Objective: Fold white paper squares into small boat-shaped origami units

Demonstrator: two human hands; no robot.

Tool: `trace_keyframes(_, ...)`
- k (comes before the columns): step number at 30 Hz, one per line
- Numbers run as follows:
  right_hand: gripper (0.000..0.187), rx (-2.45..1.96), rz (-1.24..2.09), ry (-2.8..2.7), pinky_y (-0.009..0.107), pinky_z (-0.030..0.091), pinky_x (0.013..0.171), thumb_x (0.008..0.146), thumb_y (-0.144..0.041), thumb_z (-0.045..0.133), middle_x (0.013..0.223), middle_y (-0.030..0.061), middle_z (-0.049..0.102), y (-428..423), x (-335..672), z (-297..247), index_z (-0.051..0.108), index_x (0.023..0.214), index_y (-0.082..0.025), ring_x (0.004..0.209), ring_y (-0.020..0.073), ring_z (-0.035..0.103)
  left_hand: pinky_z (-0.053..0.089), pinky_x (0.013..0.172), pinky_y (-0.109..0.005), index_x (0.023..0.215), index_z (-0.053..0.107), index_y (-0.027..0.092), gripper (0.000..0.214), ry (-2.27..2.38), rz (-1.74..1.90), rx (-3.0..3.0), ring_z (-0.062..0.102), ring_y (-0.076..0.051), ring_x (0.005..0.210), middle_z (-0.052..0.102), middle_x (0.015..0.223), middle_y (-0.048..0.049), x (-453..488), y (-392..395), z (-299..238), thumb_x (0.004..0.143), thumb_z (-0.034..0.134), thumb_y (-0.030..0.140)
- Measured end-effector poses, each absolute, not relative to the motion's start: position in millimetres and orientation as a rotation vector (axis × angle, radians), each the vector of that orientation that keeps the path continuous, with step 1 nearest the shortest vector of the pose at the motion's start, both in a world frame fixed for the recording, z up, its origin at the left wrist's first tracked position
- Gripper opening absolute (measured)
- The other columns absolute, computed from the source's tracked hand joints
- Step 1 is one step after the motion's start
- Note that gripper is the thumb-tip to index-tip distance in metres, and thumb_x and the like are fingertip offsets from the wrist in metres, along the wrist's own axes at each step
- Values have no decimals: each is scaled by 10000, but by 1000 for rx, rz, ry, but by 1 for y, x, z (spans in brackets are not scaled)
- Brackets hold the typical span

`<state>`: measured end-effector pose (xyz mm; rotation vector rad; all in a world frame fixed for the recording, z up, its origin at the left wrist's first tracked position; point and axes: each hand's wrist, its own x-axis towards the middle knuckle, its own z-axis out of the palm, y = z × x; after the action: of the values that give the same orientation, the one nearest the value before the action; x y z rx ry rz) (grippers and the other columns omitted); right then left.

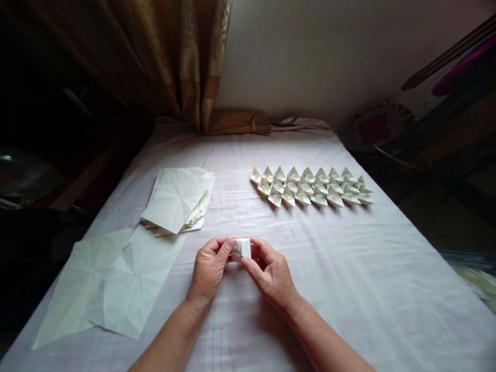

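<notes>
A small folded white paper piece is pinched between both hands just above the cloth at the near middle of the table. My left hand grips its left side with thumb and forefinger. My right hand holds its right side, fingers curled round it. Behind them, to the right, several finished folded paper pieces lie in neat rows. A stack of creased white paper sheets sits to the back left.
Two flat creased sheets lie at the near left on the white tablecloth. A brown curtain hangs at the back, its hem on the table. Dark furniture flanks both sides; more paper shows at the right edge.
</notes>
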<state>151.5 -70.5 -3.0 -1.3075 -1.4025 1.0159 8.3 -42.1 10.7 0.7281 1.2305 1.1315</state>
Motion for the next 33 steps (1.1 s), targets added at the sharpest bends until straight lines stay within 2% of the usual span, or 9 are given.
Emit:
trace_keyframes(3, 227, -1343, 1053, -1390, 240, 482, 591, 855, -356, 600, 733, 5, 676, -69, 151, -3, 659, 994, -187, 607, 136, 593, 534, 621, -230, 766, 723, 140, 442, 1245, 1131, 800, 621, -123, 633, 707, 710, -8, 8, -43, 6, 621, 813, 548)
trace_keyframes(7, 188, -1338, 1141, -1326, 246, 472, 618, 848, -339, 595, 765, 18, 692, -68, 151, -5, 685, 898, -181, 645, 141, 593, 532, 645, -223, 836, 718, 151, 405, 1169, 1063, 853, 626, -117, 653, 699, 722, 2, 4, -44, 3, 693, 779, 525)
trace_keyframes(10, 176, -1348, 1149, -1325, 240, 449, 605, 841, -329, 595, 725, 9, 671, -67, 152, -4, 685, 851, -178, 619, 128, 560, 525, 670, -216, 881, 719, 160, 399, 1151, 1026, 866, 637, -113, 659, 712, 731, 6, 2, -44, 2, 648, 832, 465)
trace_keyframes(15, 183, -1333, 1154, -1336, 226, 411, 545, 826, -354, 620, 647, -18, 591, -67, 152, -2, 657, 821, -175, 567, 111, 502, 518, 690, -216, 808, 736, 162, 342, 1176, 1024, 896, 650, -120, 673, 734, 739, -4, 3, -44, 3, 638, 842, 438)
trace_keyframes(21, 200, -1267, 1084, -1258, 253, 483, 619, 864, -357, 595, 774, 25, 670, -67, 153, -5, 685, 906, -183, 665, 144, 601, 532, 771, -273, 804, 774, 159, 350, 1158, 924, 904, 690, -179, 764, 774, 822, -59, 2, -43, 10, 638, 835, 461)
trace_keyframes(24, 161, -1239, 1048, -1241, 258, 503, 671, 860, -321, 612, 811, 35, 703, -67, 154, -5, 713, 868, -194, 730, 157, 640, 526, 802, -300, 848, 789, 156, 380, 1128, 839, 945, 691, -209, 820, 777, 858, -79, -2, -42, 12, 671, 803, 492)
trace_keyframes(33, 151, -1259, 924, -1278, 239, 483, 625, 848, -256, 616, 715, 21, 697, -67, 155, -1, 707, 742, -197, 656, 141, 628, 495, 708, -238, 784, 738, 156, 367, 1112, 838, 986, 617, -141, 711, 707, 743, -21, -2, -40, 15, 689, 782, 508)
